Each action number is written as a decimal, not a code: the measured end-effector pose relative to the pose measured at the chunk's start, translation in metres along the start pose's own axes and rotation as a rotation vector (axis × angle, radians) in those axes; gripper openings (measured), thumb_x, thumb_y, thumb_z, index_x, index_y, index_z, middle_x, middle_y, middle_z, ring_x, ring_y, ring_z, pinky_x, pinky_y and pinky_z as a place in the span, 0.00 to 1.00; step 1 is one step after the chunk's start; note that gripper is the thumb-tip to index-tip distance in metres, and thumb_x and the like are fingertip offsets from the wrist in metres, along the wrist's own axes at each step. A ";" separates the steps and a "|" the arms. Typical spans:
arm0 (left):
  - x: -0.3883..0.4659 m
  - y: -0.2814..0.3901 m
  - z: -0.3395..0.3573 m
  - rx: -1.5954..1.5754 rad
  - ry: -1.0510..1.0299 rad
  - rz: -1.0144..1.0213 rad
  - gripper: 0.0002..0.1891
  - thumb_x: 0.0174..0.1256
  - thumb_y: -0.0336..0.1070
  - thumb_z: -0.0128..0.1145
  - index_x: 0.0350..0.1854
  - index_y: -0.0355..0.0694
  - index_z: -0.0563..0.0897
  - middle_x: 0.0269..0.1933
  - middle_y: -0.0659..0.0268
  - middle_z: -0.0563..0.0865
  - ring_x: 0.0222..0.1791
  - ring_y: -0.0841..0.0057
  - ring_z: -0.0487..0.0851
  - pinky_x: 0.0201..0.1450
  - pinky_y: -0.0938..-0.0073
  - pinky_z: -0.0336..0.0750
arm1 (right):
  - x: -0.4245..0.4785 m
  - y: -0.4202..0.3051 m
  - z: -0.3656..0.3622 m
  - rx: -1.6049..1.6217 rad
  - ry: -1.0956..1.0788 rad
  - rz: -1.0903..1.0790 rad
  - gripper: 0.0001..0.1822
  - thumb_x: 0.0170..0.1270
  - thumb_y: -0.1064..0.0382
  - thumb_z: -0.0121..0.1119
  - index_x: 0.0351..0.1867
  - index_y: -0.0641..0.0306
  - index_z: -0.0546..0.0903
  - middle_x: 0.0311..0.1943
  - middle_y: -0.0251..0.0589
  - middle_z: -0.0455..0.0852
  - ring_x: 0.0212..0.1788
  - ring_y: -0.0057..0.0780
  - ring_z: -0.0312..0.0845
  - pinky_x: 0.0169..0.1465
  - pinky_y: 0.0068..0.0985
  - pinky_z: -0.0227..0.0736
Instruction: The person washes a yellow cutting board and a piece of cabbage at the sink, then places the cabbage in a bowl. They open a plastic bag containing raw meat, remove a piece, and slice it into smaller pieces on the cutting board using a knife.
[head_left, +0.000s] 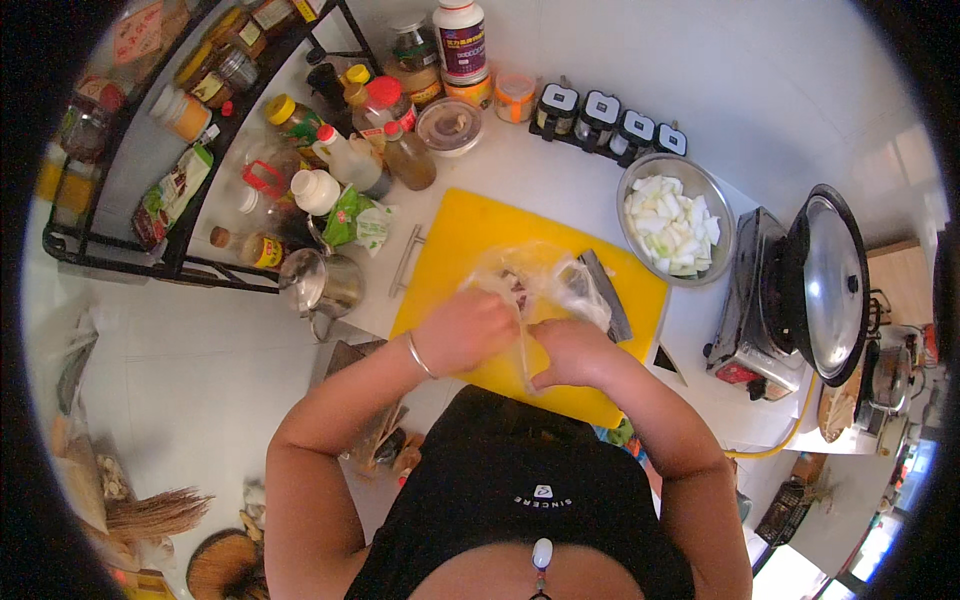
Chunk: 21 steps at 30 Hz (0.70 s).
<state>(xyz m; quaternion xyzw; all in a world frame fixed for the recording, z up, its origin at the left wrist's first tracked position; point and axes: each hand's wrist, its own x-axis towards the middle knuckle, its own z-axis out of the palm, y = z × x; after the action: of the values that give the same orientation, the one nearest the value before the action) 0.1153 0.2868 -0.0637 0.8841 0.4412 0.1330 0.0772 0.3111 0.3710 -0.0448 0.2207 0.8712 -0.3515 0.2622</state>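
My left hand (466, 330), with a silver bangle at the wrist, grips a clear plastic bag (517, 259) over a yellow cutting board (469, 225). My right hand (574, 356) also holds the bag's plastic, its thumb toward my body. Small dark reddish pieces (514, 289), perhaps meat, show through or beside the bag. Just right of the bag lies a wide dark blade (609, 300), likely a cleaver, partly under the plastic. A metal bowl (729, 251) of cut pale vegetable pieces (671, 225) stands at the board's upper right corner.
On the right a gas stove (757, 300) carries a black wok with a metal lid (831, 285). Spice jars (600, 120) stand along the wall. Sauce bottles (409, 157), a steel pot (322, 285) and a black rack (172, 247) are on the left.
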 end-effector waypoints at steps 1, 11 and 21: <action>0.001 0.005 0.003 -0.082 0.145 0.167 0.17 0.47 0.40 0.59 0.40 0.38 0.80 0.46 0.59 0.81 0.48 0.62 0.79 0.46 0.62 0.75 | 0.001 0.000 0.001 -0.092 0.027 -0.014 0.41 0.43 0.45 0.70 0.56 0.70 0.73 0.52 0.55 0.77 0.56 0.53 0.71 0.61 0.36 0.64; -0.018 -0.010 0.015 0.021 -0.749 -0.522 0.12 0.49 0.32 0.53 0.38 0.40 0.80 0.42 0.57 0.83 0.38 0.63 0.84 0.32 0.61 0.77 | 0.032 0.031 0.016 0.071 0.211 0.096 0.18 0.58 0.63 0.56 0.50 0.64 0.76 0.48 0.52 0.79 0.53 0.46 0.73 0.55 0.36 0.69; 0.008 -0.040 0.093 -0.033 -0.154 -0.661 0.08 0.54 0.31 0.52 0.37 0.42 0.79 0.36 0.58 0.81 0.35 0.60 0.81 0.37 0.61 0.77 | 0.081 0.067 0.053 -0.142 0.679 0.208 0.34 0.57 0.76 0.42 0.68 0.64 0.56 0.68 0.56 0.59 0.63 0.51 0.65 0.63 0.34 0.64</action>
<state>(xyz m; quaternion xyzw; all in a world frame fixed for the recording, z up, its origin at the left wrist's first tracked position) 0.1177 0.3155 -0.1606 0.6994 0.6945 0.0407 0.1638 0.3037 0.3925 -0.1603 0.3937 0.9037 -0.1683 0.0070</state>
